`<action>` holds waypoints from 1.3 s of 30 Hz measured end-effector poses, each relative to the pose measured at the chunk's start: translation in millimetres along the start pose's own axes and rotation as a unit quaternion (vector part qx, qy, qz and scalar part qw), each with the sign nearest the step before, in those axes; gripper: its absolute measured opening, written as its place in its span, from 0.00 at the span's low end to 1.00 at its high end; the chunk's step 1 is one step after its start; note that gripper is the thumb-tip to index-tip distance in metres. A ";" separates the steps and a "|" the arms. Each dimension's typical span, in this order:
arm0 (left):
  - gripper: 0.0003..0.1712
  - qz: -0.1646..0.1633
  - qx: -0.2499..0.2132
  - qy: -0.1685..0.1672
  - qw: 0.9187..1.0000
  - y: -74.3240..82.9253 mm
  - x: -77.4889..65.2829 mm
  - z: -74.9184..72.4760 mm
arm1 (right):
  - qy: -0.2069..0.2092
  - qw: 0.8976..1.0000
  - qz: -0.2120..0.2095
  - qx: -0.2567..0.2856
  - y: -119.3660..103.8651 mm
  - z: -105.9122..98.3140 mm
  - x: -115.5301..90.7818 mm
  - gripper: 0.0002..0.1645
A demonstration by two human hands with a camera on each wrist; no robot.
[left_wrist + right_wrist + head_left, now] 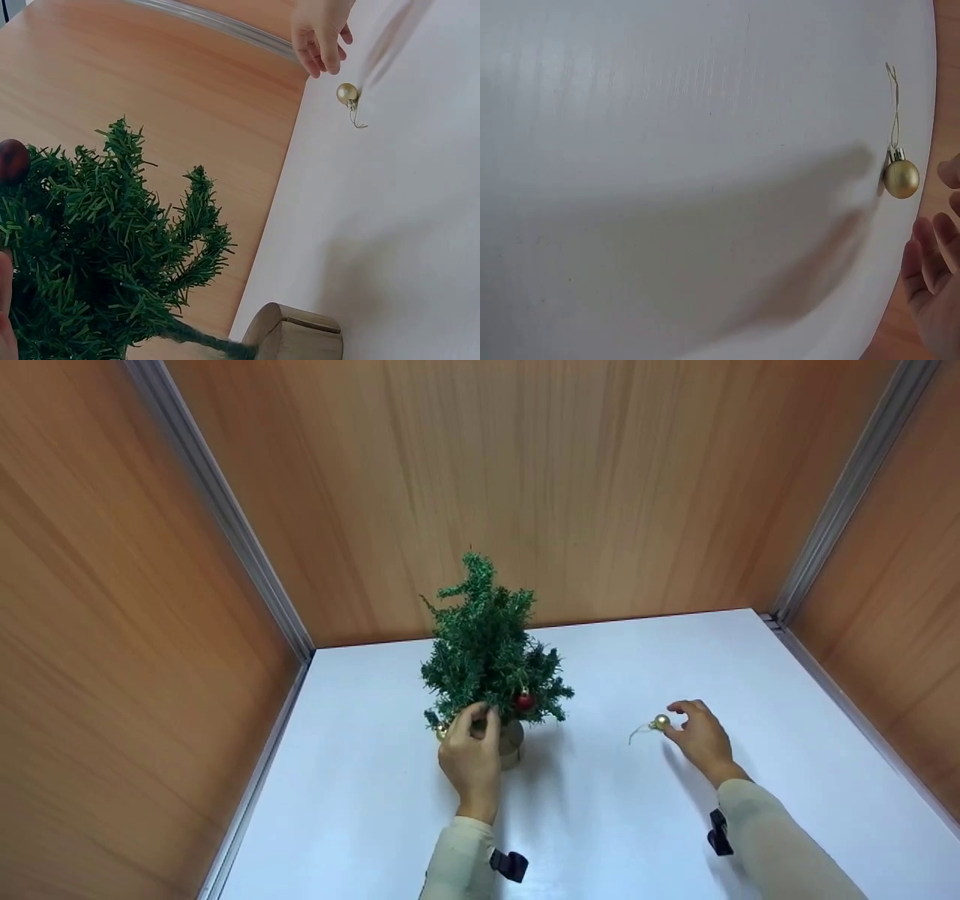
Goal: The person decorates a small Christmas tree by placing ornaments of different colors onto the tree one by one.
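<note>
A small green artificial Christmas tree (487, 652) stands on a round wooden base (307, 334). My left hand (471, 757) is at its lower front, thumb and index finger curled together on a branch; the left wrist view catches only a bit of that hand at its edge. A red bauble (524, 701) hangs just right of those fingertips, and a gold bauble (441, 731) shows beside the hand's left side. Another gold bauble (901, 178) with a thread loop (894, 105) lies on the table. Close by it is my right hand (703, 739), fingers parted and bent, apart from the bauble.
The white table (600, 825) meets a wood-grain back panel (600, 495). Similar side panels rise at left (112, 660) and right, with grey metal rails (225, 502) along the corners. Each sleeve carries a black strap mount (510, 865).
</note>
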State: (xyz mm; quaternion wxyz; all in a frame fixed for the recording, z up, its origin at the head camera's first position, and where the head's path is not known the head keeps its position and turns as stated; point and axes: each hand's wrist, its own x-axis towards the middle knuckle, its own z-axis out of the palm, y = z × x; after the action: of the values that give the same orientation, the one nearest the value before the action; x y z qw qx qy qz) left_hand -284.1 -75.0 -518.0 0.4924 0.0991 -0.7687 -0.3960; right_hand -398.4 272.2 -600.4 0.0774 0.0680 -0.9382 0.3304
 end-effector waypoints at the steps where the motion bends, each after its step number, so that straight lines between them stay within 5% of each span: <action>1: 0.04 0.000 -0.002 0.000 1.000 0.1 0.4 -0.1 | -0.005 1.000 -0.001 -0.002 -0.2 -0.3 1.8 0.24; 18: 0.05 -0.001 0.001 0.001 1.000 -3.0 -0.7 -1.7 | -0.074 0.996 0.050 -0.020 7.7 10.7 11.4 0.32; 39: 0.04 -0.003 0.007 -0.001 1.000 -2.2 2.4 -3.7 | -0.077 0.995 0.034 -0.047 -6.6 18.5 16.0 0.29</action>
State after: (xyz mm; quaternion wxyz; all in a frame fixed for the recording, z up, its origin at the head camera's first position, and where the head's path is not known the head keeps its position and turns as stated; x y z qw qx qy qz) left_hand -282.7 -79.6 -517.2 0.4895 0.1049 -0.7718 -0.3921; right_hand -414.8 254.2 -607.5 -0.0035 0.0573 -0.9577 0.2819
